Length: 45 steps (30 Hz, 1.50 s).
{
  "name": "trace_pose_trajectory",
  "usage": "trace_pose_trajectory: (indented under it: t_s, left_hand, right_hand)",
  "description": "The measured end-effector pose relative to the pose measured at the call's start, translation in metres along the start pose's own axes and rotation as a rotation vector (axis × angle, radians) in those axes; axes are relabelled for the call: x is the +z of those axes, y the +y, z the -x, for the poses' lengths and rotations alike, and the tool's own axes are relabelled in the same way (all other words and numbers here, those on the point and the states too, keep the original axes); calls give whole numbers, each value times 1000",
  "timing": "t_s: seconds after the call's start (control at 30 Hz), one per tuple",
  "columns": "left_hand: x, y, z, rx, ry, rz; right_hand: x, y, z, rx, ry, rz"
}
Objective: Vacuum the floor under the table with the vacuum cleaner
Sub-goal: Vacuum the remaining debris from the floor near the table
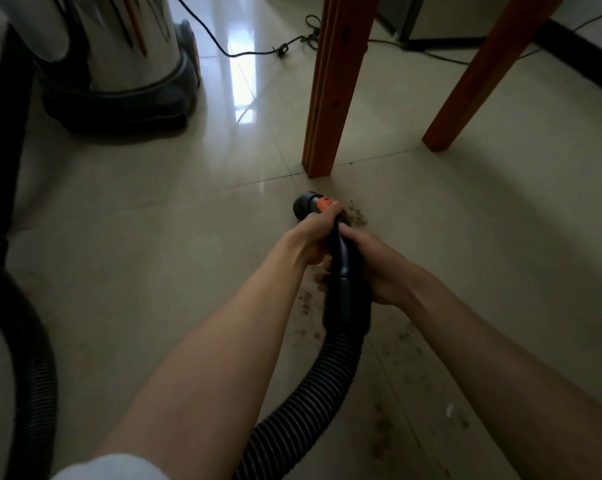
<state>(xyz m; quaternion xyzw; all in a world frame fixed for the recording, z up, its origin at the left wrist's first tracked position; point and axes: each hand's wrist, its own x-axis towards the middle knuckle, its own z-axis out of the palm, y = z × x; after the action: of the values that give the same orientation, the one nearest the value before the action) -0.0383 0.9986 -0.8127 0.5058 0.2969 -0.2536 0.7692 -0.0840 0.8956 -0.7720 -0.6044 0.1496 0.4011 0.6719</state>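
Note:
Both hands hold the black handle [344,268] of the vacuum hose low over the pale tiled floor [154,237]. My left hand [315,237] grips it near the front, just behind an orange button [325,203] and the round black nozzle [304,204]. My right hand [375,265] grips the handle from the right side, a little further back. The ribbed black hose [310,393] curves back toward me. Brown dirt crumbs [356,216] lie beside the nozzle and more dirt [407,337] is scattered to the lower right. A wooden table leg [330,91] stands just beyond the nozzle.
A second table leg [476,81] stands to the right. The steel vacuum canister [126,57] on its black base sits at the back left, with another hose loop [33,358] at the left edge. A black power cord [258,51] trails across the floor behind the legs.

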Motion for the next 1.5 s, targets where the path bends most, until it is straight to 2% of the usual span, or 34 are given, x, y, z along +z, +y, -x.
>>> trace_pose_trajectory:
  t_s: [0.07,0.27,0.47,0.67,0.93,1.17,1.5]
  left_hand:
    - [-6,0,-7,18,19,14]
    - [-13,5,-28,53,23,39]
    - [-3,5,-23,109,60,2]
    - [0,-8,-10,122,102,-62]
    - [-12,-6,-12,190,115,-42]
    - [-6,-3,-5,182,79,-64]
    - [-32,3,-5,253,188,-15]
  right_hand:
    - [5,8,-2,-1,-25,0]
    - [13,9,-21,-120,138,122]
    - [10,7,-25,-151,119,154]
    - [7,15,-10,-156,171,213]
    - [16,10,-13,-157,105,190]
    - [14,7,-22,-192,206,191]
    - [30,2,-31,-80,39,179]
